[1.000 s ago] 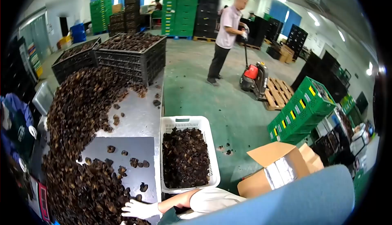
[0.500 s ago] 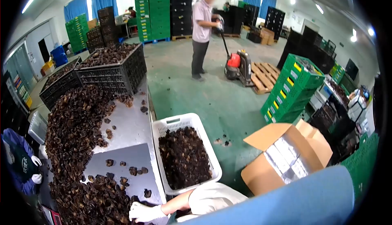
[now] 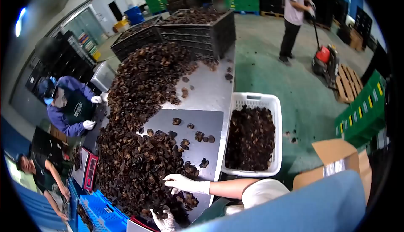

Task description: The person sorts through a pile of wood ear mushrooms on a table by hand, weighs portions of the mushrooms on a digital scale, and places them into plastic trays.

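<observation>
A large heap of dark brown, curled pieces that look like mushrooms [image 3: 139, 160] covers much of the metal table [image 3: 206, 86]. My right hand [image 3: 182, 184], in a white glove, reaches over the heap's near right side, its fingers apart and touching the pieces. Lower down, my left hand [image 3: 164, 221], also gloved, has its thumb and fingers around a dark mushroom piece [image 3: 160, 210] at the heap's near edge. Several loose pieces lie on the grey board [image 3: 198, 122] beyond my right hand.
Right of the table stands a white basket [image 3: 277, 139] of dark pieces. Black crates [image 3: 189, 34] sit at the far end. A red-framed scale [image 3: 90, 171] and blue crate [image 3: 99, 211] are left. Across the table works a gloved person [image 3: 73, 105]; another person [image 3: 293, 17] holds a pallet jack [image 3: 326, 61].
My view has swung left, so the table and heap appear further right. My left hand has come into view at the heap, and another person shows at lower left.
</observation>
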The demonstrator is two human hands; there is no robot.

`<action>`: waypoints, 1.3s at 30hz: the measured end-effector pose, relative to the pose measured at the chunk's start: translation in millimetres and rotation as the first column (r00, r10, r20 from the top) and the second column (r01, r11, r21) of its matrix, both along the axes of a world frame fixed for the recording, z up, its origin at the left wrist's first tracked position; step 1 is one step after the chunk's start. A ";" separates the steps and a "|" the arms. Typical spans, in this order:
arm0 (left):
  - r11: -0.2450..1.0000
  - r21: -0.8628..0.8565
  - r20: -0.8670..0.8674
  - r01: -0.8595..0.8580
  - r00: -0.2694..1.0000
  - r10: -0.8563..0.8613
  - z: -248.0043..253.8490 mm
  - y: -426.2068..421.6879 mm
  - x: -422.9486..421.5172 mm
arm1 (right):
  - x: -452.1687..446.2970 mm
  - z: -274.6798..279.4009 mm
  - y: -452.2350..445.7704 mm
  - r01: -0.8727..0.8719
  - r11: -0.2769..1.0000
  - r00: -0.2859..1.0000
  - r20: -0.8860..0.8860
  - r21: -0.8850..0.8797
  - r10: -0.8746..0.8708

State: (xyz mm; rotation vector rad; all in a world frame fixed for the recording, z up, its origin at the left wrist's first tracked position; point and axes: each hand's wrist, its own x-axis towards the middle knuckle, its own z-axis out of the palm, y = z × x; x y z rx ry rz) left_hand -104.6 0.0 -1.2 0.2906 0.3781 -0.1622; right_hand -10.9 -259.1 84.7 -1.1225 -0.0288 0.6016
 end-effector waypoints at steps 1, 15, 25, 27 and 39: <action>0.999 -0.034 -0.001 -0.002 1.000 0.002 -4.1 -3.0 -0.8 | -1.1 -7.9 -3.5 0.012 0.991 0.984 -0.177 0.130 0.011; 0.927 0.375 0.101 0.003 0.994 -0.044 62.6 -77.4 6.5 | -19.1 -43.4 -50.7 0.029 0.861 0.918 -0.355 0.508 0.179; 0.956 0.290 0.113 0.050 0.990 -0.086 62.7 -82.3 -2.5 | -26.2 -50.6 -33.1 0.009 0.857 0.831 -0.481 0.515 0.280; 0.993 0.034 0.204 0.113 0.972 -0.118 55.0 -79.5 -4.5 | -27.0 -46.8 -31.4 -0.005 0.852 0.836 -0.466 0.523 0.291; 0.985 0.172 -0.065 0.031 0.998 -0.020 45.0 -90.1 -8.6 | -30.7 -32.6 -28.6 -0.099 0.885 0.910 -0.319 0.455 0.266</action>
